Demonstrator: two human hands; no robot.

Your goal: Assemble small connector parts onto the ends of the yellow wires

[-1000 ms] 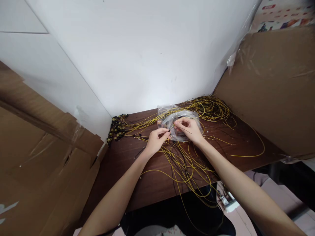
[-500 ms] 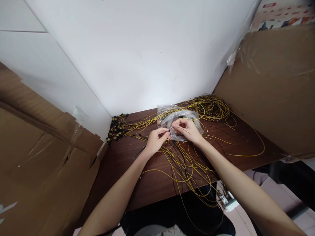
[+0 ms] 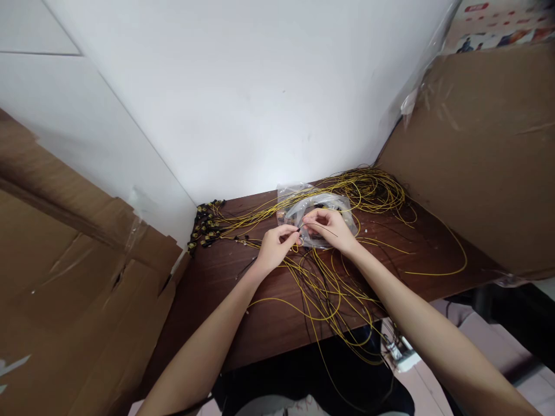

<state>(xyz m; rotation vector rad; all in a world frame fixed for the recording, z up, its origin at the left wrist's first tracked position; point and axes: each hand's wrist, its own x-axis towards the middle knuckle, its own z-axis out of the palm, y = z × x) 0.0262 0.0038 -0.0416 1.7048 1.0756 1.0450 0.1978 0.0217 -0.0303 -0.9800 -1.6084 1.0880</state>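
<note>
Left hand (image 3: 274,247) and right hand (image 3: 332,229) meet fingertip to fingertip, each pinched shut on a thin black wire (image 3: 323,229), over the plastic bag (image 3: 303,209) on the worktop (image 3: 243,289), keeping it clear of the tangled yellow wires (image 3: 329,289).

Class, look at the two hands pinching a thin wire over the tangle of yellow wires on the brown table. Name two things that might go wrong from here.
1. The left hand and right hand pinch a thin dark wire above the loose tangle of yellow wires; pulling may snag or knot neighbouring strands.
2. Several yellow strands hang over the front edge of the brown wooden table; a tug might drag more off.
</note>
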